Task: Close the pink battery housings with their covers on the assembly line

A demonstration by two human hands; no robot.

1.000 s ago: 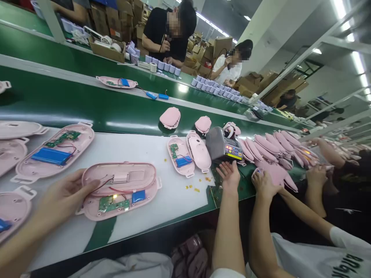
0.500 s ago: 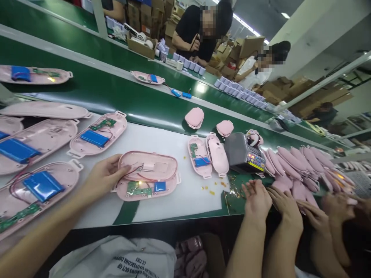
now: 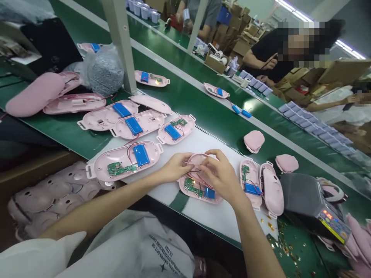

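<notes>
Left hand (image 3: pixel 180 166) pinches the upper shell (image 3: pixel 198 159), right hand (image 3: pixel 220 175) at its rim (grip closure: cannot tell), inside exposed over the lower shell (image 3: pixel 199 198) on the white mat (image 3: pixel 214 216), presumably to leave the red wiring (image 3: pixel 197 170) reachable.

Pink shells (image 3: pixel 104 116) on green bench (image 3: pixel 64 133)
</notes>
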